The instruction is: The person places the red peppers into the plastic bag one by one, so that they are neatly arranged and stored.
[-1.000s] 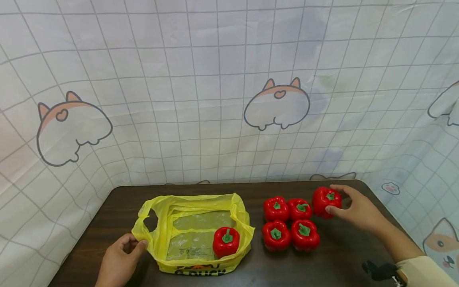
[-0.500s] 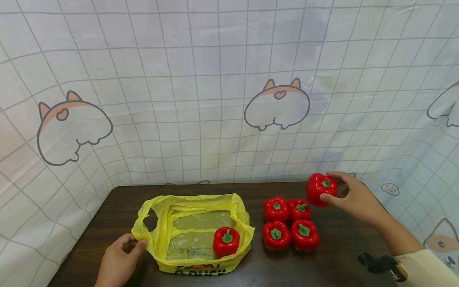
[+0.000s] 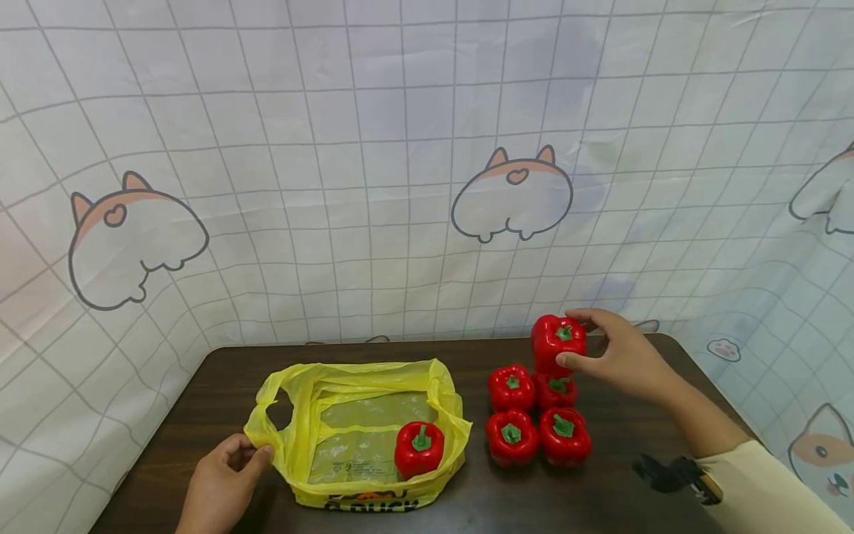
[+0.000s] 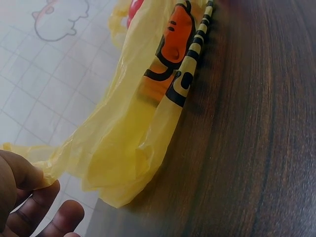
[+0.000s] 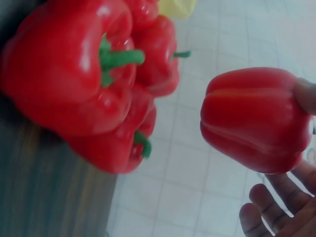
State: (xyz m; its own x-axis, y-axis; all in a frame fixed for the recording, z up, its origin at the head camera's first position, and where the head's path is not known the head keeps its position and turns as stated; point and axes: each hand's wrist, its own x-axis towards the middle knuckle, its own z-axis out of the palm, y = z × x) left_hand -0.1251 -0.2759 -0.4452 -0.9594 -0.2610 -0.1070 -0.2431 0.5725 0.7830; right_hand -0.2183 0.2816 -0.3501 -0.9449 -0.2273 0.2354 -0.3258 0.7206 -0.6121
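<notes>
A glossy red bell pepper (image 3: 552,343) with a green stem is raised above the table, pinched between the thumb and fingers of my right hand (image 3: 620,357). In the right wrist view the lifted bell pepper (image 5: 256,118) hangs apart from the others. My left hand (image 3: 225,478) pinches the left side of a yellow plastic bag (image 3: 300,452) near its handle loop. The left wrist view shows the thumb and fingertips on the bag's thin film (image 4: 98,148). Inside the bag, at its right, stands another bell pepper (image 3: 419,451). The bag's mouth is spread wide, facing up.
Several more bell peppers (image 3: 511,437) stand in two rows on the dark wooden table (image 3: 467,504), right of the bag. The back one on the right (image 3: 557,390) is partly hidden by the raised pepper. A white gridded cloth (image 3: 400,222) hangs behind the table.
My right hand has lifted the bell pepper from the table's right side and carried it up and leftward, over the back row. My left hand and the bag have stayed put.
</notes>
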